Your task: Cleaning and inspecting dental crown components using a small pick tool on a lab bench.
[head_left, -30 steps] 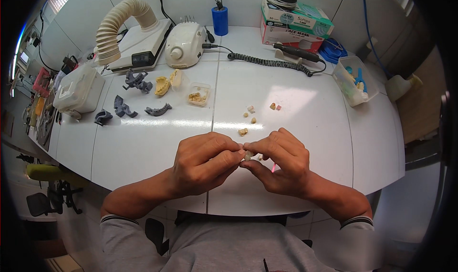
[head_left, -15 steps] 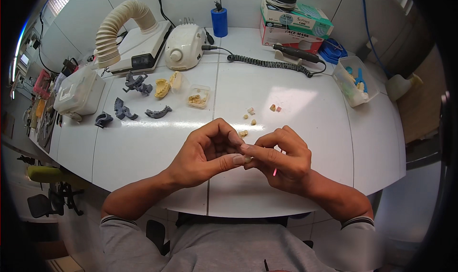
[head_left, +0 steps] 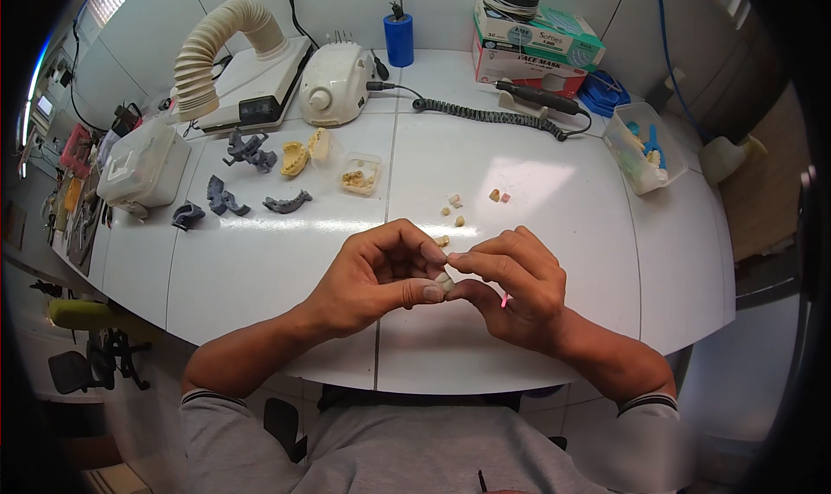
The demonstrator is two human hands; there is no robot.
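Observation:
A small off-white dental crown (head_left: 446, 281) is pinched in my left hand (head_left: 368, 277), its fingers curled and its thumb pressed against the piece. My right hand (head_left: 524, 286) meets it there; the right thumb touches the crown's edge and the fingertips are just above. Tucked within the right hand is a thin tool with a pink end (head_left: 505, 301), most of it hidden by the fingers. Just beyond my fingertips lies a yellowish tooth-like piece (head_left: 442, 241). Farther up are several small tooth-coloured pieces (head_left: 460, 222) and a pinkish bit (head_left: 505, 198).
Grey dental models (head_left: 249, 151), yellow casts (head_left: 295, 159) and a small clear box (head_left: 360, 174) lie at left. Behind stand a ribbed suction hose (head_left: 216, 44) and a white control unit (head_left: 336, 84). A corded handpiece (head_left: 541, 96) and a plastic tub (head_left: 642, 152) are at right.
My right fingers have spread apart from the thumb, and the crown shows more fully between the hands. The pink end has shifted slightly up and right.

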